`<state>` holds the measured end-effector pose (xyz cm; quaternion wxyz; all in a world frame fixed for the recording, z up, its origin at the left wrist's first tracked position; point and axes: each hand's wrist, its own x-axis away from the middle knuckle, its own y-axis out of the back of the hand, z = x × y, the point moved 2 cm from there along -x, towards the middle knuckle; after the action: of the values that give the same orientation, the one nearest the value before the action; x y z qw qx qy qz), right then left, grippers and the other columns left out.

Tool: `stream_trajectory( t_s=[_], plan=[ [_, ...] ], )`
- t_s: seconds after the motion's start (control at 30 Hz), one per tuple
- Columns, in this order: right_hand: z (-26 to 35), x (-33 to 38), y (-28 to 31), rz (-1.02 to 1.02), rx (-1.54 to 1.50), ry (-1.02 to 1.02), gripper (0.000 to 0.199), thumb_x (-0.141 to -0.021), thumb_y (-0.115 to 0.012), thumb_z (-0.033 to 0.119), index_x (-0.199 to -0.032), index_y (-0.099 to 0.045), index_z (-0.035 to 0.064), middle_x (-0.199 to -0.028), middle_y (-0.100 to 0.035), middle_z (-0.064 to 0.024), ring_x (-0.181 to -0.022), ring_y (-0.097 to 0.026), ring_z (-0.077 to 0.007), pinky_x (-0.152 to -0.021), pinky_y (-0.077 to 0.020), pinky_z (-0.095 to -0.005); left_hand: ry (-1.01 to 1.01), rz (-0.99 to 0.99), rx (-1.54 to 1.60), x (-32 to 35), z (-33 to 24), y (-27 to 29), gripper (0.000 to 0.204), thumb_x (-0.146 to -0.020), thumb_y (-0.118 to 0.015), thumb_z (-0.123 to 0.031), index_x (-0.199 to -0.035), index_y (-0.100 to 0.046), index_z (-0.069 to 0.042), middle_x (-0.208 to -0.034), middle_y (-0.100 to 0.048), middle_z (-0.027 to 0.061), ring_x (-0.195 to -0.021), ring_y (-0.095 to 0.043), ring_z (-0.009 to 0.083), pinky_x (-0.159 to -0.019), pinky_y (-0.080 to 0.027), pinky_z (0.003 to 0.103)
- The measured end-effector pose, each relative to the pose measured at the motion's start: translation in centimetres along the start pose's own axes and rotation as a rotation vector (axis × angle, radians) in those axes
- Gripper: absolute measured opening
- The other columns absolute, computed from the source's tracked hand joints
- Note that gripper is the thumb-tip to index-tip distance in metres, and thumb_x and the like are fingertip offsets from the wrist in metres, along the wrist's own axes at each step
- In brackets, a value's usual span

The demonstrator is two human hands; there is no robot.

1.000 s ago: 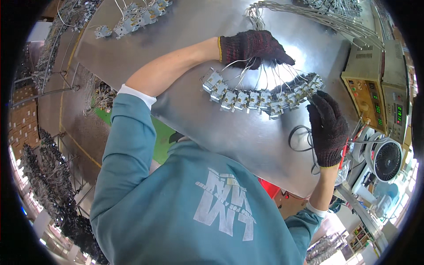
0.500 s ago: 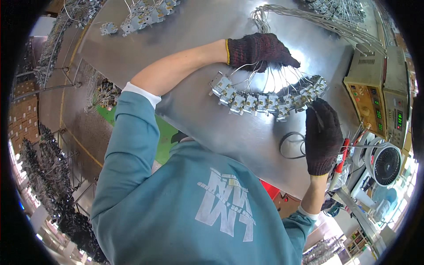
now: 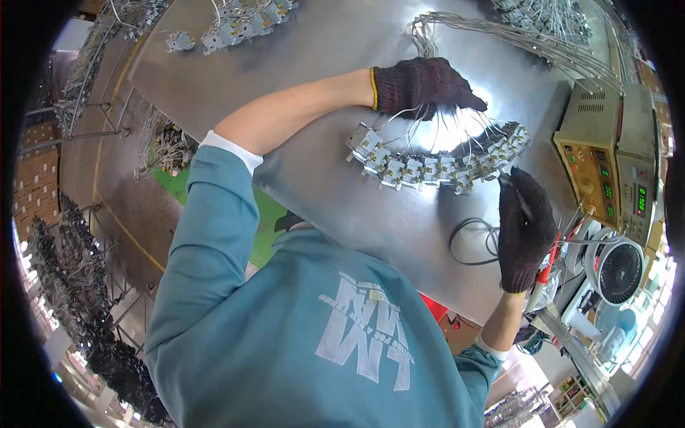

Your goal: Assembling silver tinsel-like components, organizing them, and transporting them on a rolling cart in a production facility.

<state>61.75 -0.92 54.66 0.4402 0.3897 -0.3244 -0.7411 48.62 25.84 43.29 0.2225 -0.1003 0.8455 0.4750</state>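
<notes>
My left hand (image 3: pixel 432 87), in a dark knitted glove with a yellow cuff edge, is closed around a bunch of thin white wires (image 3: pixel 467 127). From these wires hangs a curved row of small square metal-cased parts (image 3: pixel 428 170), spread like a fan just above the table. My right hand (image 3: pixel 526 232), gloved the same way, is closed with its fingertips close to the right end of the row. A thin, dark pen-like tool (image 3: pixel 525 205) shows along its fingers; the exact kind is unclear. I cannot tell whether its tip touches a part.
Two bench instruments (image 3: pixel 589 160) with lit green displays stand at the right, above a small round fan (image 3: pixel 619 273). A grey cable loop (image 3: pixel 467 242) lies on the metal table (image 3: pixel 300 185). More wired parts (image 3: pixel 246 25) lie at the far side, and a red-handled tool (image 3: pixel 548 267) is beside my right wrist.
My right hand has drawn slightly down and right from the row. The row's left end has swung a little inward. The digits on one instrument display differ.
</notes>
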Motion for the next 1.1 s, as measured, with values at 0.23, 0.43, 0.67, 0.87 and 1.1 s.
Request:
stream_trajectory(
  t_s=[0.23, 0.43, 0.67, 0.87, 1.1],
  plan=[
    [1.8, -0.4, -0.7, 0.130, 0.249, 0.074, 0.025, -0.094, -0.080, 0.001, -0.119, -0.078, 0.0038, -0.122, -0.078, -0.0139, -0.109, -0.076, -0.0234, -0.095, -0.0591, -0.0367, 0.011, -0.011, -0.108, -0.3, 0.8, -1.0, 0.080, -0.073, -0.072, 0.001, -0.150, -0.060, -0.017, -0.119, -0.075, 0.0175, -0.106, -0.073, 0.0397, -0.094, -0.061, 0.049],
    [-0.1, 0.5, -0.2, 0.043, -0.045, -0.056, 0.028, -0.093, -0.079, -0.001, -0.121, -0.077, 0.0041, -0.122, -0.078, -0.0139, -0.109, -0.076, -0.0245, -0.096, -0.0589, -0.0373, -0.048, -0.033, -0.093, -0.5, 0.9, -1.3, 0.080, -0.074, -0.075, 0.000, -0.150, -0.059, -0.016, -0.118, -0.075, 0.0169, -0.105, -0.073, 0.0388, -0.093, -0.061, 0.049],
    [1.2, -0.2, -0.2, 0.108, 0.241, 0.145, 0.027, -0.091, -0.081, 0.005, -0.118, -0.077, 0.0083, -0.122, -0.076, -0.0160, -0.107, -0.076, -0.0345, -0.091, -0.0603, -0.0407, 0.019, 0.015, -0.093, -0.2, 0.6, -0.7, 0.092, -0.069, -0.072, 0.004, -0.157, -0.054, -0.018, -0.126, -0.073, 0.0158, -0.110, -0.071, 0.0392, -0.095, -0.060, 0.050],
    [-0.2, -0.9, 0.2, 0.111, 0.342, 0.306, 0.028, -0.091, -0.084, 0.012, -0.119, -0.078, 0.0154, -0.123, -0.077, -0.0088, -0.098, -0.078, -0.0299, -0.082, -0.0619, -0.0397, 0.105, 0.077, -0.078, -0.6, 0.0, -0.3, 0.099, -0.065, -0.069, 0.005, -0.160, -0.053, -0.019, -0.133, -0.071, 0.0156, -0.113, -0.068, 0.0408, -0.098, -0.058, 0.050],
    [0.5, -0.4, 0.1, 0.089, 0.158, 0.115, 0.027, -0.093, -0.080, 0.004, -0.119, -0.076, 0.0088, -0.123, -0.077, -0.0137, -0.106, -0.077, -0.0310, -0.091, -0.0603, -0.0387, 0.028, -0.001, -0.070, -0.3, 1.0, -1.3, 0.099, -0.064, -0.070, 0.004, -0.159, -0.054, -0.017, -0.133, -0.071, 0.0151, -0.110, -0.069, 0.0410, -0.097, -0.058, 0.050]
  ],
)
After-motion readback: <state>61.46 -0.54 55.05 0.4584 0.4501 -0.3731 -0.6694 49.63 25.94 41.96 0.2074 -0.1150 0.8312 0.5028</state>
